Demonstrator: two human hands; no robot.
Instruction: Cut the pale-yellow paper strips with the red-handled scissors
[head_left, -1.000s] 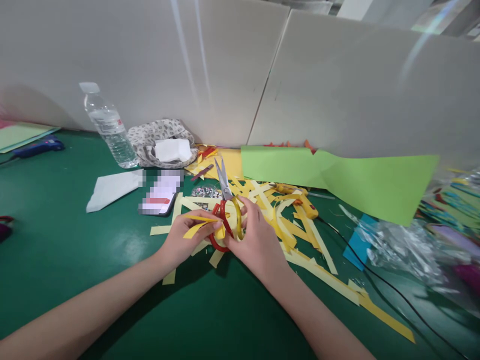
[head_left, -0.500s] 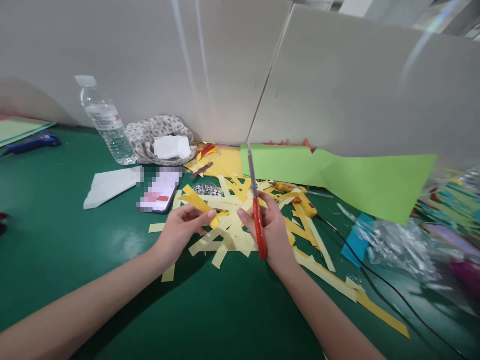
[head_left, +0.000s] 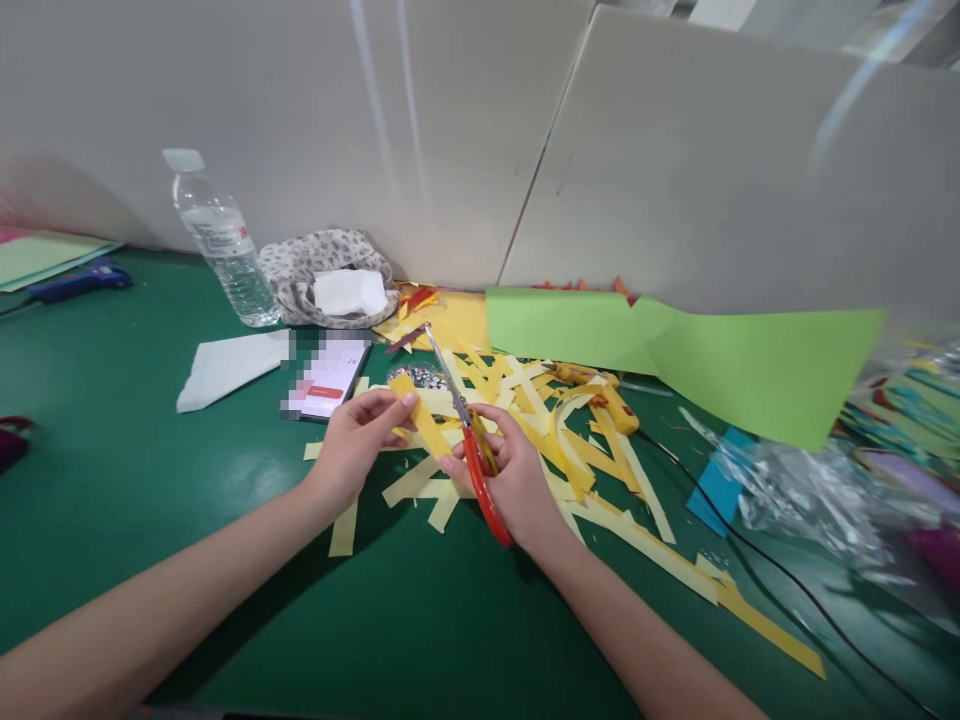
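Observation:
Between finger and thumb, my left hand (head_left: 364, 435) pinches the upper part of a short yellow paper strip (head_left: 421, 418). My right hand (head_left: 510, 470) holds red-handled scissors (head_left: 480, 470), their blades pointing up and away to the left. The thumb of that hand touches the lower end of the strip. The scissor blades look closed and are beside the strip, not around it. Under both hands lies a loose pile of yellow and pale yellow paper strips (head_left: 525, 385). A small clear container of beads or gems (head_left: 424, 376) sits just behind the strip.
A yellow glue gun (head_left: 616, 408) with a black cord lies right of the pile. Behind it, a green sheet (head_left: 570, 325) leans by the wall. At left are a phone (head_left: 330, 375), a water bottle (head_left: 225, 245) and a patterned pouch (head_left: 289, 270). Clear plastic wrap (head_left: 817, 505) lies right.
My right hand has moved left to the strip, and its thumb now touches the lower end. The scissors tilt further left. The strip now appears straighter between both hands.

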